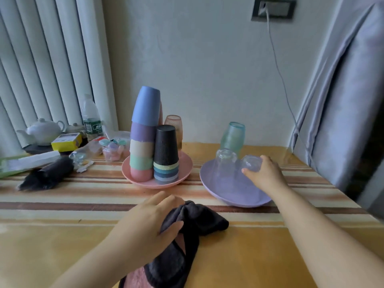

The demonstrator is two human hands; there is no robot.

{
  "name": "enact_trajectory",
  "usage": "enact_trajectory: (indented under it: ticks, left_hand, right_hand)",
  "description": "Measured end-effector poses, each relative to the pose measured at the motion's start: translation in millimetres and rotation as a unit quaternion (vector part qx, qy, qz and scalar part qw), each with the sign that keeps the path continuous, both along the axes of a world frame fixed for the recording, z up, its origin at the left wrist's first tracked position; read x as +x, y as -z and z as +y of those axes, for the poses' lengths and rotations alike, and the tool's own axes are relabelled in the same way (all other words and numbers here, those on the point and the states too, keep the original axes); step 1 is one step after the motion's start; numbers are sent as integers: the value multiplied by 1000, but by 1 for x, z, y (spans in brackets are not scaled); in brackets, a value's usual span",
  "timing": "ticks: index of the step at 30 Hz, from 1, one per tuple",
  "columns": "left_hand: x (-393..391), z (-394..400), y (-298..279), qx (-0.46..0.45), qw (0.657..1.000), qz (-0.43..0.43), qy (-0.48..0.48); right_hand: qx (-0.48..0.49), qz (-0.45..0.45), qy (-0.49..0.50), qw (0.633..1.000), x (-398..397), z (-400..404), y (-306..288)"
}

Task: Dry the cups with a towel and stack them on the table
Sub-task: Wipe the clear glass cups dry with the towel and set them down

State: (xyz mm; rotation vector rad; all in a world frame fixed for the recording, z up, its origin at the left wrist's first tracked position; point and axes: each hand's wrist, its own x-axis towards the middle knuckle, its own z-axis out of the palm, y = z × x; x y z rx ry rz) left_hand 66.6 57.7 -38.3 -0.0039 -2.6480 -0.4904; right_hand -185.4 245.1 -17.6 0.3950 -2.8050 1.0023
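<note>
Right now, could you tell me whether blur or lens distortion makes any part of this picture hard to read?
Head view: wide-angle bending bows the curtain and table edges; the clear glasses on the purple plate look soft and faint; the right hand is slightly blurred; light is even, without harsh glare.

— How many plates can you count?
— You have two: a pink plate [185, 173] and a purple plate [209, 183].
— And clear glasses?
— You have two clear glasses [225, 163], one teal glass [232, 136], one amber glass [174, 125].
</note>
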Motion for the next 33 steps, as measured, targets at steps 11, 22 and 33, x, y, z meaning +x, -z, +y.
enact_trajectory:
  ticks: [11,22,33]
  left_hand:
    - [-29,-7,13,7,986,-150,-76]
    - [-55,-7,28,16,965,-247,-88]
    - [-63,-16,10,161,984,32,-69]
  right_hand:
    - [-37,-10,-34,999,-6,8,-3]
    - [50,44,22,998,0,8,3]
    - [59,10,-384,922,108,-40,28]
